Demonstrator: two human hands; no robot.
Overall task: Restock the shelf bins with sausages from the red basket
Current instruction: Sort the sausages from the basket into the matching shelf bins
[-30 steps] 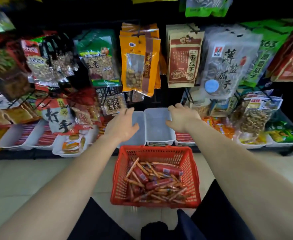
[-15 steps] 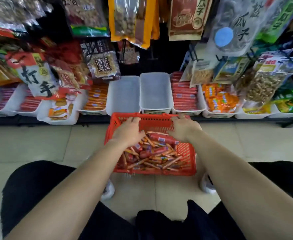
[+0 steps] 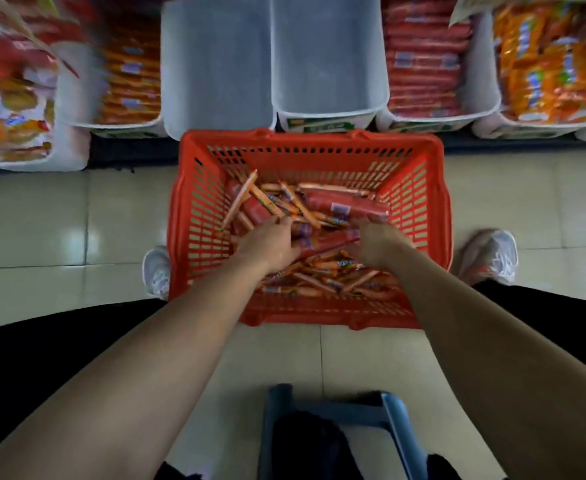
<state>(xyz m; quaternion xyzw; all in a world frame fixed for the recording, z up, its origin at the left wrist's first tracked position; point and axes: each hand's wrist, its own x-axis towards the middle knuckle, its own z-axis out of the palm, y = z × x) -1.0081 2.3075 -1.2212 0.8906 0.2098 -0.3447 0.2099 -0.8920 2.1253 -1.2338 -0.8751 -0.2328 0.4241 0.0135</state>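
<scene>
1. Sausages (image 3: 322, 237) lie in a loose heap of thick red sticks and thin orange ones on the bottom of the red basket (image 3: 430, 216), which sits on the tiled floor (image 3: 35, 230) just before the shelf.
2. Both hands are down in that heap: the left hand (image 3: 270, 242) rests palm-down on the pile, and the right hand (image 3: 376, 244) is beside it, near a thick red stick.
3. Fingers of both hands are buried among the wrappers; I cannot tell whether either has closed on anything.
4. Step in hand, as I judge it: gathering a first handful, since the two empty bins (image 3: 274, 64) straight ahead hold nothing yet.
5. Bins to either side are already packed, orange packs (image 3: 128, 74) on the left and red packs (image 3: 423, 60) on the right.
6. Next move calls for closing on sticks of one kind, lifting clear of the basket wall, and laying them flat in an empty bin.
</scene>
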